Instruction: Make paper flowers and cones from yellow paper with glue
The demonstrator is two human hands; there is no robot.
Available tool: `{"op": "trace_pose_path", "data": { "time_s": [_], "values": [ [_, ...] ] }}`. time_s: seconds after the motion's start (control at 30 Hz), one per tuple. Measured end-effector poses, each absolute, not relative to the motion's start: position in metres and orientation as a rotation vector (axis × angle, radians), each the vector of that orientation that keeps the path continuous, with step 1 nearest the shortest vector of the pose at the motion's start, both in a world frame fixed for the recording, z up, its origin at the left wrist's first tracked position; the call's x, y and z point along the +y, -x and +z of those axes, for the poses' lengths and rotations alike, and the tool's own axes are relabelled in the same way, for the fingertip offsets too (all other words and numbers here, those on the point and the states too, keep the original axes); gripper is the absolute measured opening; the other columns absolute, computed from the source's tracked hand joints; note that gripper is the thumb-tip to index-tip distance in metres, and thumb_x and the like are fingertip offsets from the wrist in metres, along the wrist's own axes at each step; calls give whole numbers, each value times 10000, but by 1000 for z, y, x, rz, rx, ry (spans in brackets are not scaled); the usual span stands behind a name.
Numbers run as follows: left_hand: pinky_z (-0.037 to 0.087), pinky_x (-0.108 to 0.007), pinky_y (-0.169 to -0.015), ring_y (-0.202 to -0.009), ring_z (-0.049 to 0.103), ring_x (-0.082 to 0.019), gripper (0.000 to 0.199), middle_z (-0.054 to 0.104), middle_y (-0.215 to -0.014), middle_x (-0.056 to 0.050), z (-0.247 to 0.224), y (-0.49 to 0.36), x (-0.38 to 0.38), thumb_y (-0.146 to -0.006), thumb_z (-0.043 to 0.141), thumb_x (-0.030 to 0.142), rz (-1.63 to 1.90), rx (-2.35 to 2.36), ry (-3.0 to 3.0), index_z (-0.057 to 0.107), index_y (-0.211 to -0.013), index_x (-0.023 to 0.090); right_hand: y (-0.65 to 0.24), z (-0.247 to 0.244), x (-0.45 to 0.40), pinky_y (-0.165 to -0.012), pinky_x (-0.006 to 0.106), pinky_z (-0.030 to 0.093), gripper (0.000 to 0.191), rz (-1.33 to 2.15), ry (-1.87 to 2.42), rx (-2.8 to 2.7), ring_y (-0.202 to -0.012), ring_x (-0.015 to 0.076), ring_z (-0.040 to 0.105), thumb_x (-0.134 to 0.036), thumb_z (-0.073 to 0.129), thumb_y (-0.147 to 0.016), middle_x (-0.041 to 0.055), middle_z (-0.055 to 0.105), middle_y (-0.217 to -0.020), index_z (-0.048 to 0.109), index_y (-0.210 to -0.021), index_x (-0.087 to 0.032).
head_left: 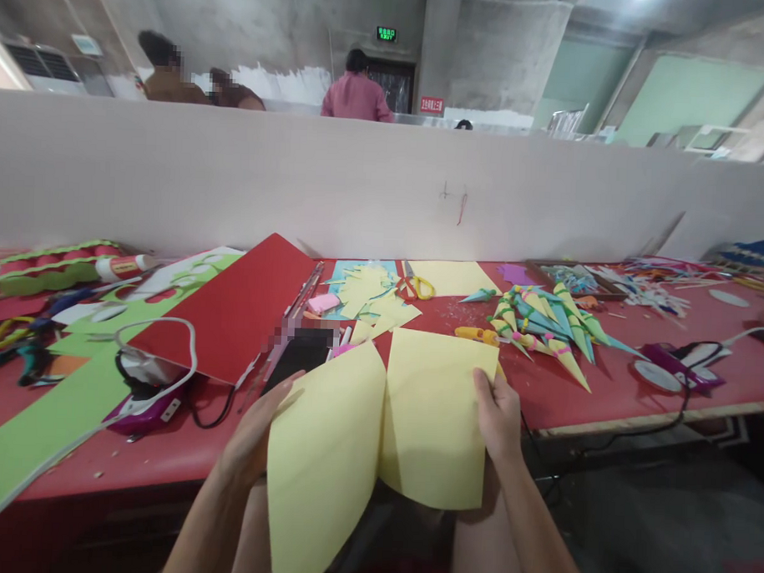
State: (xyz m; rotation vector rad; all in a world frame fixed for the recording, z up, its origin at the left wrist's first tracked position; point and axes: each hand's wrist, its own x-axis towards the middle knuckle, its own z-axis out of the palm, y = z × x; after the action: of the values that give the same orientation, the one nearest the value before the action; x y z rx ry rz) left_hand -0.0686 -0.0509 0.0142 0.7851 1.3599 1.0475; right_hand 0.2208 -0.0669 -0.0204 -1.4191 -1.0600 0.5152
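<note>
Pale yellow paper (436, 422) is held up in front of me, over my lap at the table's edge. It shows as two broad panels meeting near the middle; whether this is one creased sheet or two sheets I cannot tell. My left hand (259, 424) grips the outer edge of the left panel (326, 460), its fingers mostly hidden behind it. With the thumb in front and fingers behind, my right hand (500, 408) pinches the upper right edge. Beyond the paper lie yellow paper scraps (366, 288), scissors (416, 281) and another yellow sheet (454, 279).
Yellow and blue paper cones (549, 322) are heaped at right. Red card (231, 306), green sheets (58, 409) and a purple power strip (149, 408) with a white cable occupy the left. Another purple socket (686, 368) sits at right. Behind a white partition (235, 177) are several people.
</note>
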Motion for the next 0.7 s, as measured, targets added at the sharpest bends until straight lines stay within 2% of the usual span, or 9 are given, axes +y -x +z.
{"op": "trace_pose_path", "data": {
  "time_s": [0.1,0.17,0.23,0.37,0.43,0.53,0.7],
  "values": [
    [521,-317,-552,-624,656,-232,379,702,-693,-84,13,67,-57,-606,637,521,919,1324,-745,653,-738,166,-221,-17,-65,-586,269,433,359,508,1415,-1068,-632,185,556,-482,477,-782,41,634,-641,571,-663,-157],
    [502,-285,-507,-525,623,-190,322,692,-637,-64,11,67,-59,-562,703,464,946,1389,-762,633,-657,164,-222,-16,-64,-605,278,439,368,506,1412,-1063,-643,191,560,-499,483,-773,45,632,-645,570,-670,-156],
    [475,-256,-465,-479,592,-161,333,684,-615,-48,9,68,-61,-519,742,441,1025,1460,-804,623,-654,161,-222,-16,-63,-620,286,449,387,575,1363,-1059,-663,197,574,-523,490,-761,51,645,-690,589,-766,-150],
    [466,-238,-486,-554,595,-167,489,679,-637,-37,3,74,-60,-466,723,560,1157,1531,-1002,636,-715,148,-220,-26,-64,-622,295,468,529,959,1204,-1099,-695,205,609,-571,515,-728,65,671,-828,547,-1059,-159],
    [465,-235,-507,-579,588,-172,558,672,-632,-34,1,76,-60,-432,693,630,1183,1571,-1090,636,-695,141,-218,-35,-66,-609,291,461,520,1089,1218,-1150,-687,209,605,-575,526,-723,69,671,-816,580,-1010,-145],
    [453,-229,-505,-578,570,-172,609,653,-595,-27,-1,78,-60,-415,639,702,1187,1623,-1163,628,-650,140,-216,-45,-66,-600,281,433,475,1074,1291,-1183,-677,205,578,-575,498,-747,59,660,-753,628,-849,-129],
    [387,-209,-412,-467,478,-126,605,565,-476,1,-6,86,-63,-422,601,734,1152,1669,-1274,595,-539,141,-221,-38,-64,-547,275,412,477,1159,1305,-1238,-596,190,557,-584,513,-724,39,637,-623,650,-700,-128]
  ]
}}
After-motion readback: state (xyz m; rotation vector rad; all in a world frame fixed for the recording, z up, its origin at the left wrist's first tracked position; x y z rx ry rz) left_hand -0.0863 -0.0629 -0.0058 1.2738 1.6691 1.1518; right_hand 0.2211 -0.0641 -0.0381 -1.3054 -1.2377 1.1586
